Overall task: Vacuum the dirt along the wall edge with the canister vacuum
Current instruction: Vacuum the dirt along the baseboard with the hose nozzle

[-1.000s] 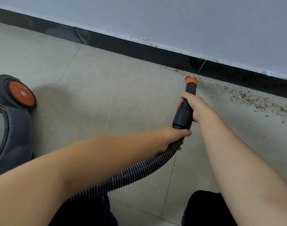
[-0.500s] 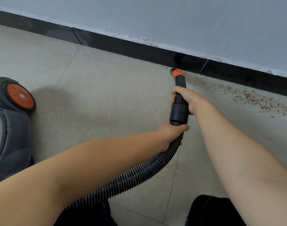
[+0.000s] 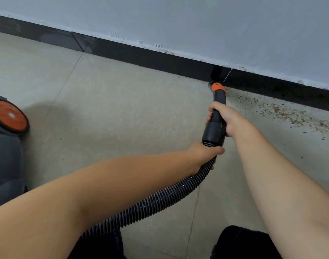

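Along the dark skirting (image 3: 141,57), dirt (image 3: 283,113) speckles beige tile (image 3: 113,109); both hands grip, right hand (image 3: 229,118) nozzle (image 3: 217,116), left hand (image 3: 203,156) seemingly hose (image 3: 160,199).

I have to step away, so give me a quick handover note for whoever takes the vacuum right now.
Right hand grips the nozzle; its orange tip is at the baseboard.
Left hand grips the hose just behind the nozzle.
Canister sits on the floor at far left.
Done: floor along the wall left of the tip looks mostly clean.
Left: the band of dirt along the wall to the right of the tip.
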The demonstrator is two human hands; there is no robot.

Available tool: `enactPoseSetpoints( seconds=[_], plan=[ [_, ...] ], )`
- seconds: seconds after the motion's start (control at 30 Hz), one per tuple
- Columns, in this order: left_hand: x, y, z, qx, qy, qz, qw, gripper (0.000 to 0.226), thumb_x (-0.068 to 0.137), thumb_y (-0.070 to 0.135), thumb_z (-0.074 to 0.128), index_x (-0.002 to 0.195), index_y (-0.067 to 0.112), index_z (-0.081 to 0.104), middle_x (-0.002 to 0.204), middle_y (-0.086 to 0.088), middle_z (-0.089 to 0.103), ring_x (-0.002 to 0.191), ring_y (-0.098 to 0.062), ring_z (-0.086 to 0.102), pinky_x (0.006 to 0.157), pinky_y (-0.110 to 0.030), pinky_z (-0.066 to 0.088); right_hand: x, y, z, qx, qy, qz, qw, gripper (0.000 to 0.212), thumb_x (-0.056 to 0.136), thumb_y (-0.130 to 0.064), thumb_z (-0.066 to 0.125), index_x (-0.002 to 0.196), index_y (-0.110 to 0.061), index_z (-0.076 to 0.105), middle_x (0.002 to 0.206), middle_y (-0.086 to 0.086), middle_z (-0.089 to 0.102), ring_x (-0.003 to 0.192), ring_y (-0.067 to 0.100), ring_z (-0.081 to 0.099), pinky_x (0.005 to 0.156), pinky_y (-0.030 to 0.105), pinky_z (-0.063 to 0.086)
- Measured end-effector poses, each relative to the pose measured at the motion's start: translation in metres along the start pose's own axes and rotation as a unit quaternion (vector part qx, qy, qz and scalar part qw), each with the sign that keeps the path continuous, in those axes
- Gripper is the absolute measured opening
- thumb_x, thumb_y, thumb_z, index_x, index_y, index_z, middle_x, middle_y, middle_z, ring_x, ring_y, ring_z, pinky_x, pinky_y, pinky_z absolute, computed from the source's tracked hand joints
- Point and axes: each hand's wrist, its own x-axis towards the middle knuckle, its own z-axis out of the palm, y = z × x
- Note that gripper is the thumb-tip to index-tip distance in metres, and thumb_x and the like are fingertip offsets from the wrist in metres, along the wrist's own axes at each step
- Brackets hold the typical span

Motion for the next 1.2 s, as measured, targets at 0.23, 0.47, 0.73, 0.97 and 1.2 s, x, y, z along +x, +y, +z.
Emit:
enactPoseSetpoints(
  seconds=[0.23, 0.47, 0.73, 0.97, 1.2],
  plan=[
    [0.004, -0.004, -0.014, -0.030, 0.024, 0.008, 0.999, 0.019, 0.089, 0.019, 0.065, 0.099, 0.009, 0.052, 0.072, -0.006, 0.051, 0.055, -0.017, 0.050, 0.039, -0.014, 0.044, 0.007, -0.001, 0.026, -0.038, -0.040, -0.002, 0.998, 0.017, 0.079, -0.010, 0.063, 0.091, -0.009, 0.052, 0.055, 0.002, 0.058, 0.046, 0.014, 0.057, 0.056, 0.030, 0.055],
    [0.003, -0.004, -0.039, -0.071, 0.058, 0.013, 0.996, 0.014, 0.090, 0.020, 0.064, 0.088, 0.014, 0.051, 0.072, -0.005, 0.051, 0.057, -0.016, 0.051, 0.044, -0.017, 0.046, 0.016, -0.004, 0.068, -0.096, -0.071, -0.009, 0.993, 0.015, 0.079, -0.012, 0.063, 0.090, -0.010, 0.053, 0.053, 0.003, 0.059, 0.046, 0.015, 0.057, 0.057, 0.028, 0.055],
    [0.004, -0.010, -0.048, -0.097, 0.078, 0.013, 0.992, 0.015, 0.088, 0.018, 0.064, 0.092, 0.012, 0.051, 0.071, -0.006, 0.051, 0.055, -0.017, 0.051, 0.042, -0.018, 0.046, 0.014, 0.000, 0.089, -0.135, -0.093, -0.012, 0.986, 0.012, 0.080, -0.011, 0.062, 0.087, -0.009, 0.053, 0.053, 0.004, 0.059, 0.045, 0.016, 0.057, 0.053, 0.027, 0.054],
    [-0.005, -0.025, -0.014, -0.044, 0.013, -0.022, 0.999, 0.015, 0.089, 0.016, 0.064, 0.093, 0.012, 0.050, 0.071, -0.006, 0.050, 0.056, -0.018, 0.051, 0.044, -0.020, 0.049, -0.010, 0.018, 0.044, -0.146, -0.039, -0.021, 0.988, 0.014, 0.082, -0.010, 0.062, 0.092, -0.008, 0.052, 0.052, 0.004, 0.059, 0.044, 0.017, 0.058, 0.053, 0.028, 0.055],
    [-0.024, -0.033, 0.028, 0.038, -0.068, -0.058, 0.995, 0.015, 0.090, 0.018, 0.061, 0.089, 0.013, 0.048, 0.071, -0.006, 0.050, 0.054, -0.017, 0.052, 0.040, -0.017, 0.047, -0.046, 0.032, -0.015, -0.096, 0.028, -0.003, 0.995, 0.010, 0.082, -0.010, 0.061, 0.087, -0.009, 0.052, 0.054, 0.005, 0.058, 0.043, 0.017, 0.057, 0.056, 0.029, 0.055]
  ],
)
